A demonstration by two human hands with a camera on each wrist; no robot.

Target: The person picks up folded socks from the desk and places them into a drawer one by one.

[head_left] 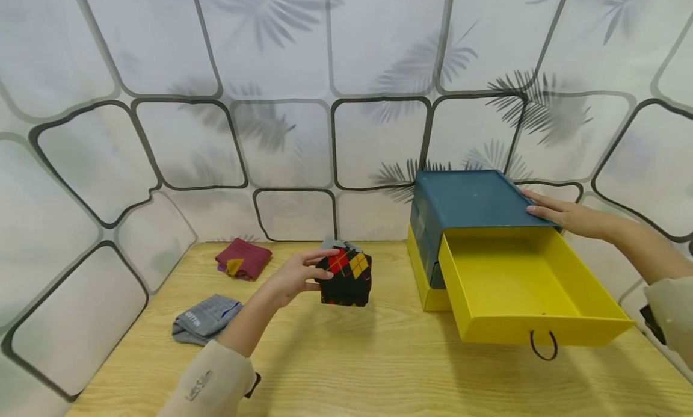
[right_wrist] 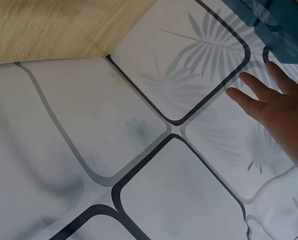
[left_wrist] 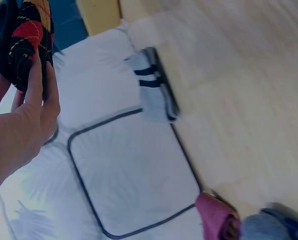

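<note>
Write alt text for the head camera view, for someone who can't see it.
A person's left hand holds a folded black argyle sock above a wooden table, while the right hand rests on a blue box whose yellow drawer stands open. A maroon sock and grey sock lie at left.

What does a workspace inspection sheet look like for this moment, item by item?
Surface: light wooden tabletop.
Job's things: black argyle folded socks held above the table; blue box with its yellow drawer pulled open, nothing seen inside.
Clutter: maroon folded socks and grey folded socks at the left.
Hands: left hand grips the argyle socks; right hand rests flat on the box top.
Cables: nothing seen.
Surroundings: white leaf-print panel wall.
</note>
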